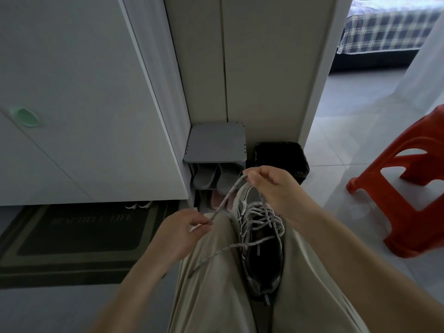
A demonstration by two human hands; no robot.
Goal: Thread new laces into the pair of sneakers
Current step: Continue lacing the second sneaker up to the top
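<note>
Because the one sneaker (pixel 262 260) in view is clamped between the person's thighs, toe pointing away, the beige trousers (pixel 211 296) hide its sides and sole, and only the laced top and dark opening show. One speckled grey lace (pixel 227 199) runs taut between two hands. The right hand (pixel 271 186), above the toe, pinches it between thumb and fingers. The left hand (pixel 182 231), beside the left knee, pinches the lower stretch with curled fingers. How many eyelets the lace passes through is lost in the tangle. One loose end trails across the left thigh. Beyond, a small grey rack (pixel 216 143) holds two grey slippers (pixel 206 177), with something pink and indistinct below. Just beside it stands one black bin (pixel 281 157). Two white shoe toes (pixel 139 205) peek from under the cabinet (pixel 72 92), and the doormat (pixel 77 234) lettering is unreadable. One red stool (pixel 413 227) is cut off by the right edge.
</note>
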